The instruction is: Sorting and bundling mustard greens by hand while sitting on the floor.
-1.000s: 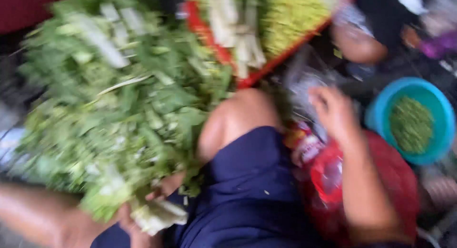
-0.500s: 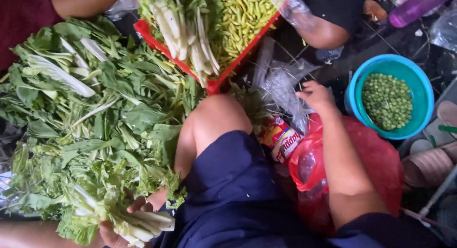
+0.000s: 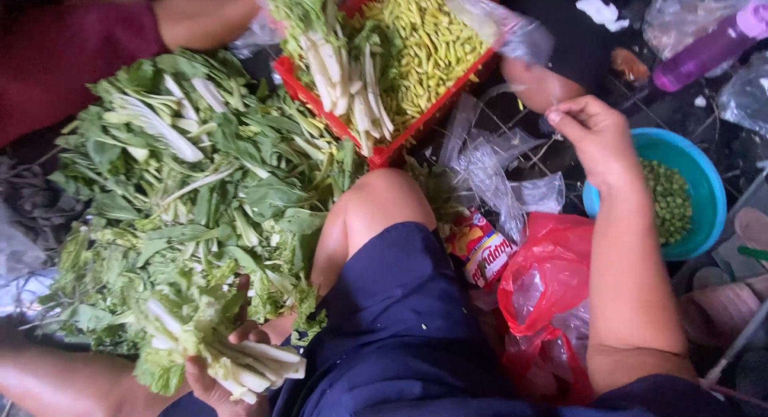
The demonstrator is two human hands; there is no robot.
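Leafy, white-stemmed greens bunch point(image 3: 232, 361) fills the gripping left hand point(image 3: 228, 369); right hand point(image 3: 596, 137) pinches crinkly (clear) plastic bag point(image 3: 496, 165).

Leafy greens point(image 3: 192, 217): matt, crinkled leaf surfaces; stalk bunch point(image 3: 252, 365) smooth, pale, faintly waxy. Clear plastic bags point(image 3: 496, 169) thin, crumpled, glossy; red bag point(image 3: 552, 297) likewise shiny plastic. Blue bowl point(image 3: 708, 201) and red crate point(image 3: 384, 153): smooth hard plastic; shorts point(image 3: 400, 321) matt navy cloth.
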